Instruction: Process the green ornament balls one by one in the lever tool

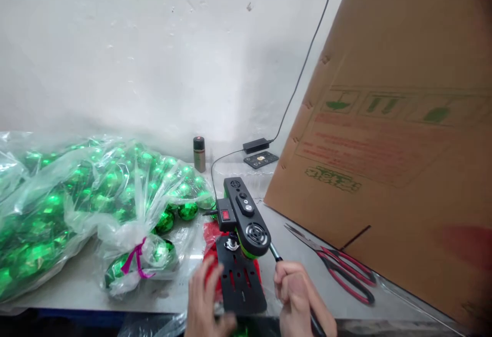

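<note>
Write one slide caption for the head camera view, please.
Right hand gripping a black-handled rod, left hand open beside a black device, between bagged green baubles and scissors.

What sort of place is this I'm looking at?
Probably a small workshop or packing bench: a clear plastic bag of shiny green balls, large printed cardboard and red-and-black scissors sit around the worktop.

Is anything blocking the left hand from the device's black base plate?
Nothing solid that I can see. The left hand is open beside the black base plate, at its left edge; just red material shows beside and beneath the plate. Whether the fingers touch it is unclear.
</note>
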A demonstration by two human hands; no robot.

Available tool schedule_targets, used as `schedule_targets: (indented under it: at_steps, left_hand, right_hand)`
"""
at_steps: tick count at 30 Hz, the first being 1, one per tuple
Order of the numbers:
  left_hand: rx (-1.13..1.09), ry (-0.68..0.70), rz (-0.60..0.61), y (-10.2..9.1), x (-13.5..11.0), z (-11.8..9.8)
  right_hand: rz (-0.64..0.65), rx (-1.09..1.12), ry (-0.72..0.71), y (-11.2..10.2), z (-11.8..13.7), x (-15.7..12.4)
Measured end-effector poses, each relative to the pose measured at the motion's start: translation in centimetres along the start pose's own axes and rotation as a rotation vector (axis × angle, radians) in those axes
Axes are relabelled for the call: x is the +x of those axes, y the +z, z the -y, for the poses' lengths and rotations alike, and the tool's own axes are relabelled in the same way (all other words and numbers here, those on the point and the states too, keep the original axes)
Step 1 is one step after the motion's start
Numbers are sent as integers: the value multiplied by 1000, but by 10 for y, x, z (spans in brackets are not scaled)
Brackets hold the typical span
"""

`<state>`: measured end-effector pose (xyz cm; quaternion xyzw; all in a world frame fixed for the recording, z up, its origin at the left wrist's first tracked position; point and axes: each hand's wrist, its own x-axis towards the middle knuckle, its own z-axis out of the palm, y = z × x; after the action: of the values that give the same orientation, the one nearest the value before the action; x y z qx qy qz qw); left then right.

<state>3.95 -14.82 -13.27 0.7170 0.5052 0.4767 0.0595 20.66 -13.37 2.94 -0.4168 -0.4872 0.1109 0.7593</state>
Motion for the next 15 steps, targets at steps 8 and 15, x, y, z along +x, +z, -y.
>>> schedule_targets:
  at_steps: [8, 15]
  left_hand:
    - [112, -507, -16, -20, 220, 41]
    - [-89, -623, 25, -20, 219, 48]
  right_hand:
    - [31, 8, 26, -4, -5, -6]
    - [74, -16, -83, 1, 4, 3]
